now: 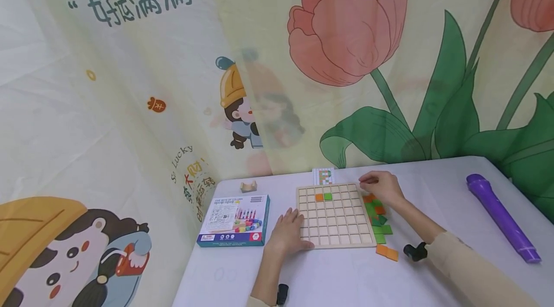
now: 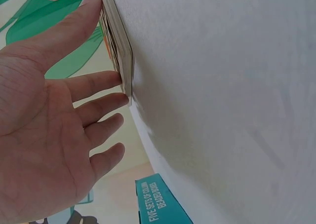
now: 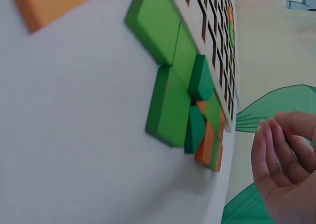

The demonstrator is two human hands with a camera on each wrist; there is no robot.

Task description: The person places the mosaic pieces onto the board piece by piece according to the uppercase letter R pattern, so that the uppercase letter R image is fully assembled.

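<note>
A square wooden grid board (image 1: 346,218) lies on the table, with one orange tile (image 1: 319,197) and one green tile (image 1: 327,197) side by side in an upper row. My left hand (image 1: 286,232) rests at the board's left edge, fingers spread and thumb by the front corner; the left wrist view shows fingertips touching the rim. Above the board's far right corner is my right hand (image 1: 383,186). Its thumb and fingertips (image 3: 270,123) are bent together, with no tile visible between them. Beneath it, loose green and orange tiles (image 1: 381,229) lie along the board's right side.
A boxed set (image 1: 233,220) lies left of the board, with a small wooden piece (image 1: 248,186) behind it. Behind the board stands a small pattern card (image 1: 323,176). A purple tube (image 1: 502,218) lies far right. Printed curtains hang behind the table.
</note>
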